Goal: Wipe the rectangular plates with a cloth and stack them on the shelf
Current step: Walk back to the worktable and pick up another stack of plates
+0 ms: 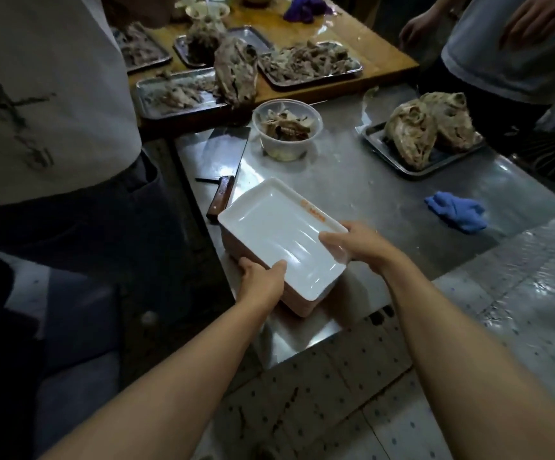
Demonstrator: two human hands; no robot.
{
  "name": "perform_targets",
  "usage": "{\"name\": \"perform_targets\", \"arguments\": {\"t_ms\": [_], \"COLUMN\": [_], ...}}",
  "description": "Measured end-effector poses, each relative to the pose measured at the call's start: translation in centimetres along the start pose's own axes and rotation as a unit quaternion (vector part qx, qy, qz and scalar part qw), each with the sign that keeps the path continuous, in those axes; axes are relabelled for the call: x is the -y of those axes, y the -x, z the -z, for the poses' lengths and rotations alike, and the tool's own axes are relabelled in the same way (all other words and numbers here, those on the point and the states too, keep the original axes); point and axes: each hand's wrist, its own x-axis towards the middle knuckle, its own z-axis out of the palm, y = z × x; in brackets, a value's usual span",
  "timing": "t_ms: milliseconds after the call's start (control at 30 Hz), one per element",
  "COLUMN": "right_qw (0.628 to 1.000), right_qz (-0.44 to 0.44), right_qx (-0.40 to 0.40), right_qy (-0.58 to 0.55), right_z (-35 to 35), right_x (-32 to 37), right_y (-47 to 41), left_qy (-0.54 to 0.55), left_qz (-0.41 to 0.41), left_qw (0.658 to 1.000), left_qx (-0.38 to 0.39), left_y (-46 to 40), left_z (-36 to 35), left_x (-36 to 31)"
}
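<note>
My left hand (259, 277) and right hand (352, 245) curl their fingers around the glossy white rectangular plates (279, 234), stacked at the near left corner of the steel table (385, 200), with a crumpled blue cloth (457, 210) lying to the right.

One stack of rectangular plates (279, 234) in two-handed grip; plate count in stack not readable. One cleaver (224, 161) just beyond grip, leftward. One plastic bowl (287, 129) farther beyond. One blue cloth (457, 212) right of grip, one purple cloth (304, 8) far beyond. Five metal trays: one (425, 161) beyond-right of grip, four far beyond it.
</note>
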Motion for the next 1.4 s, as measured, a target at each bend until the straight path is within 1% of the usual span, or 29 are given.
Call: {"name": "perform_targets", "arguments": {"t_ms": [167, 333, 433, 533, 600, 700, 767, 833, 933, 1133, 1267, 1400], "right_qw": [0.999, 0.998, 0.998, 0.997, 0.994, 0.976, 0.967, 0.962, 0.954, 0.937, 0.936, 0.935], "right_qz": [-0.001, -0.001, -0.013, -0.034, -0.039, -0.008, 0.015, 0.032, 0.055, 0.078, 0.092, 0.116], "right_qx": [-0.008, -0.029, -0.036, -0.043, -0.023, 0.042, 0.08, 0.099, 0.086, 0.064, 0.069, 0.086], "right_qy": [-0.04, -0.049, -0.047, -0.049, -0.104, -0.215, -0.241, -0.252, -0.282, -0.333, -0.331, -0.323], "right_z": [-1.3, -4.5, -6.6, -7.4, -7.1, -6.7, -6.6, -6.8, -7.5, -8.3, -8.2, -8.2], "right_x": [-1.0, -2.0, -2.4, -2.9, -3.1, -3.2, -3.3, -3.3, -3.5, -3.5, -3.0, -1.1], "right_y": [2.0, 5.3, 6.8, 6.8, 6.1, 4.9, 4.3, 4.2, 4.4, 4.6, 5.3, 7.3], "left_qy": [0.026, 0.004, 0.002, 0.027, 0.06, 0.084, 0.093, 0.123, 0.177, 0.229, 0.263, 0.293], "left_qz": [-0.015, -0.074, -0.092, -0.091, -0.091, -0.118, -0.143, -0.159, -0.165, -0.162, -0.172, -0.194], "left_qw": [0.999, 0.997, 0.996, 0.995, 0.991, 0.981, 0.974, 0.966, 0.957, 0.949, 0.939, 0.928], "left_qx": [-0.017, -0.013, 0.003, 0.034, 0.073, 0.128, 0.15, 0.165, 0.161, 0.146, 0.137, 0.125], "left_y": [0.0, -0.7, -1.3, -1.7, -1.7, -1.5, -1.4, -1.3, -1.1, -1.5, -0.9, 1.2], "left_z": [0.9, 2.9, 4.0, 4.9, 5.4, 5.8, 5.7, 5.5, 5.1, 4.9, 5.1, 6.9], "left_x": [0.8, 2.0, 2.4, 2.6, 2.9, 3.6, 4.0, 4.2, 4.2, 4.8, 5.3, 5.2]}}
